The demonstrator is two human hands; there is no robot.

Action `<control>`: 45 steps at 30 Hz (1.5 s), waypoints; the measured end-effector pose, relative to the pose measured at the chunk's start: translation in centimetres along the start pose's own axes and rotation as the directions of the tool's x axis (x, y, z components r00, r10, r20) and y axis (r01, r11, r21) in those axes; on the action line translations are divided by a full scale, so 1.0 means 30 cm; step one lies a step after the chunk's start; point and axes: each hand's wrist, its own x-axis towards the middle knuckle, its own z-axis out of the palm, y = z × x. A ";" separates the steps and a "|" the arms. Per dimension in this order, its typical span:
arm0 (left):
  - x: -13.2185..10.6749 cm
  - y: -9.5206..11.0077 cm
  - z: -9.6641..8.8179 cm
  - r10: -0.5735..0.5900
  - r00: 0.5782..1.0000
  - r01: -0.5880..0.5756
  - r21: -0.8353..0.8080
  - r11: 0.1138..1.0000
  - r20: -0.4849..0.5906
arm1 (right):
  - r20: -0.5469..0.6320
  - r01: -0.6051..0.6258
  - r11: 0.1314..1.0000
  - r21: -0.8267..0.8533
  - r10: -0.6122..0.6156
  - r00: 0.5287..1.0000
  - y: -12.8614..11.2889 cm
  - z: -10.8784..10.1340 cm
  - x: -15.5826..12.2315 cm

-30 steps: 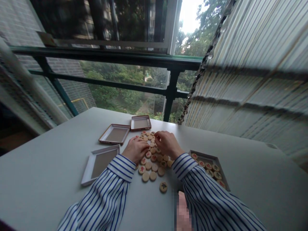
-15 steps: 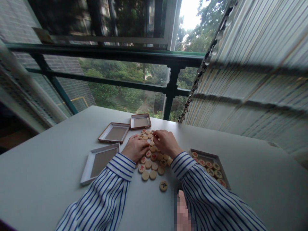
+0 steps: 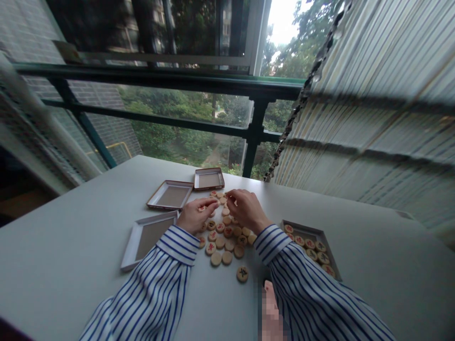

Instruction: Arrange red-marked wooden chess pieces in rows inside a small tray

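Observation:
Many round wooden xiangqi pieces (image 3: 229,246) lie loose on the white table between my hands, some with red or black characters up, others blank side up. My left hand (image 3: 195,215) is over the left part of the pile, thumb and fingers pinched on a pale piece at their tips. Across from it, my right hand (image 3: 245,206) has its fingers curled at the far end of the pile, with a piece at its fingertips, partly hidden. A piece with a black character (image 3: 242,274) lies apart, nearest to me.
An open box (image 3: 334,253) right of my right forearm holds several pieces in rows. On the left stand a white-rimmed tray (image 3: 130,244), a brown-edged tray (image 3: 153,199) and a smaller tray (image 3: 209,187) behind. Beyond the table are a green railing (image 3: 254,128) and a striped curtain (image 3: 355,118).
My left hand has lifted and turned, its fingers now pinched higher over the pile; pieces it covered now show beneath it. My right hand stays in nearly the same place.

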 end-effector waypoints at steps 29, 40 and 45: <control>0.006 0.016 -0.011 -0.233 0.966 0.258 -0.386 0.886 0.110 | -0.062 0.158 0.898 0.410 -0.146 0.987 -0.002 0.057 0.002; 0.007 0.033 -0.016 -0.275 0.960 0.272 -0.425 0.863 0.055 | -0.008 0.087 0.892 0.443 -0.093 0.996 0.004 0.060 -0.001; 0.006 0.033 -0.012 -0.267 0.964 0.250 -0.415 0.875 0.018 | 0.048 0.148 0.914 0.377 -0.179 0.983 0.000 0.049 -0.005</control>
